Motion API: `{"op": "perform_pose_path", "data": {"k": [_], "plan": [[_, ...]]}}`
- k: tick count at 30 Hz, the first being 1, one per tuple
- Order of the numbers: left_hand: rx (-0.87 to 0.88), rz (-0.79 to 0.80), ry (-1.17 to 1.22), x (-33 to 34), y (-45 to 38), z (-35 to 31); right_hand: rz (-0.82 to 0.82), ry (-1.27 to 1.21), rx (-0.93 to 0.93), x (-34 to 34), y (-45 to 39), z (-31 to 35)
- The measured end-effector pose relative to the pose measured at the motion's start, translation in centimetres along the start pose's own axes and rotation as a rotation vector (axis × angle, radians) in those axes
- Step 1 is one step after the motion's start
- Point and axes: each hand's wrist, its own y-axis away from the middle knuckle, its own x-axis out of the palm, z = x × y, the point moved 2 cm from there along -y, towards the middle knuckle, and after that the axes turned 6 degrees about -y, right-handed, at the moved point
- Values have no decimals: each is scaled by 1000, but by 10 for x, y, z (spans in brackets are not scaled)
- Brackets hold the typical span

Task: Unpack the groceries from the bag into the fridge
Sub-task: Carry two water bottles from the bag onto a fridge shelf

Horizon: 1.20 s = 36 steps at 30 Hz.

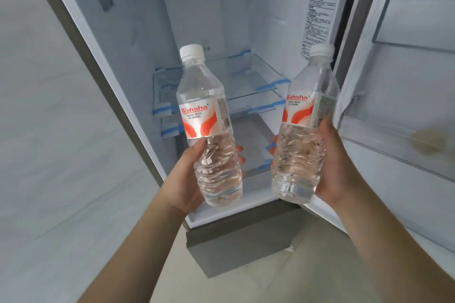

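Gripping ribbed lower half of left Wahaha water bottle [205, 115], left hand [189, 177] holds it upright before open fridge [197, 19]. Right hand [330, 162] grasps right Wahaha water bottle [306, 115], tilted slightly left, nearer fridge door [406, 106]. Glass shelves [246, 74] lie behind both bottles.

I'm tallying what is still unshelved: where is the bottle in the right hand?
In the head view, the clear plastic water bottle is held upright by the right hand, right of centre, before the open fridge's glass shelves.
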Motion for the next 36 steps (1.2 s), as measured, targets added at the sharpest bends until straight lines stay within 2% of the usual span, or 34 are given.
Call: {"op": "perform_pose_path", "data": {"k": [6, 12, 16, 23, 27, 36], "plan": [[44, -143, -81, -43, -24, -12, 112, 15, 71, 19, -62, -11], [47, -282, -210, -87, -58, -27, 154, 64, 96, 43, -128, -18], [68, -405, -325, -107, -84, -43, 160, 184, 53, 61, -169, -9], [185, -635, -422, -116, -137, -69, 71, 399, -125, 78, -228, 10], [236, -732, -520, -126, -171, -79, 49, 415, -203, 78, -264, 21], [192, -899, -580, -142, -223, -84, -40, 525, -295, 73, -344, 26]]}}
